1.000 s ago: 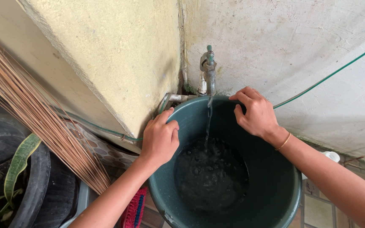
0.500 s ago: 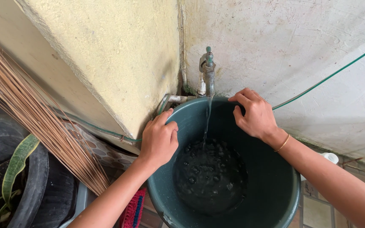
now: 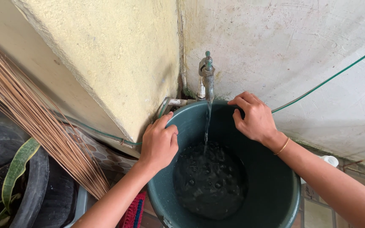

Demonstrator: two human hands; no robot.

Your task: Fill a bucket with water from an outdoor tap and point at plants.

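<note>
While water is streaming from the wall tap [image 3: 208, 76], the left hand [image 3: 159, 143] and right hand [image 3: 254, 118] are both gripping the green bucket [image 3: 271, 185] rim, fingers curled over it.

Both bare forearms reach in from the near edge, angled toward each other. The left hand [image 3: 159, 143] is curled, fingers bent down, thumb tucked right. The right hand [image 3: 255, 118], farther away, hooks its fingers left, wrist bent.
</note>
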